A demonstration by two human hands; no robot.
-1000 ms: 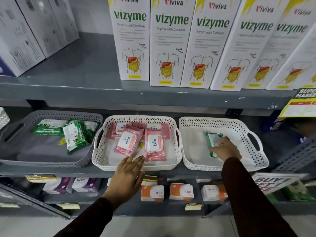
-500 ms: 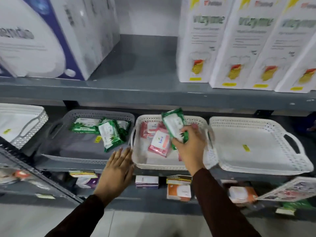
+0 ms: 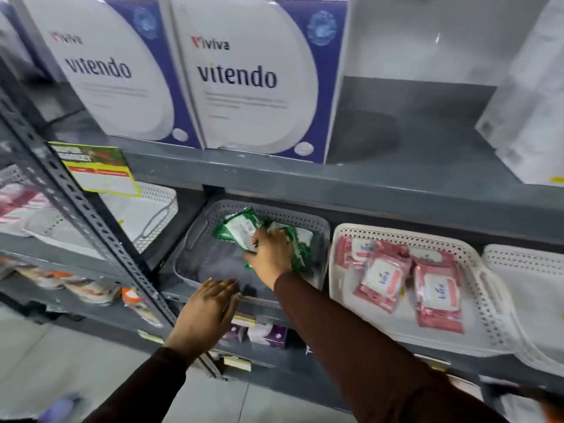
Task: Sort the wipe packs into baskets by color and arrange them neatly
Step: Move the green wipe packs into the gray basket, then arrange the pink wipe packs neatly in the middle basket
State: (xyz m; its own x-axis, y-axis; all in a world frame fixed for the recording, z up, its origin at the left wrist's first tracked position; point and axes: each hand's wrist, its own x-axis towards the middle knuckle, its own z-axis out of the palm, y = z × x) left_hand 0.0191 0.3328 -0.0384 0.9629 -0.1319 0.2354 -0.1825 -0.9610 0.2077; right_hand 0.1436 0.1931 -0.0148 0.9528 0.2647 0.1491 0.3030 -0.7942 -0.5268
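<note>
My right hand (image 3: 270,254) is inside the grey basket (image 3: 195,236) and grips a green wipe pack (image 3: 238,228), tilted above the basket floor. More green packs (image 3: 300,248) lie behind and under that hand, partly hidden. My left hand (image 3: 210,309) is flat, fingers together, against the grey basket's front rim and holds nothing. To the right, a white basket (image 3: 476,270) holds several pink wipe packs (image 3: 381,276). A further white basket (image 3: 525,270) stands at the far right edge.
A slotted metal upright (image 3: 82,209) crosses the left side. Another white basket (image 3: 158,209) sits left of it. Large Vitendo boxes (image 3: 244,74) stand on the upper shelf. Small product boxes (image 3: 265,332) fill the shelf below.
My right hand carried the green pack leftward from above the pink basket into the grey basket. The view swung left. My left hand stayed by the grey basket's front.
</note>
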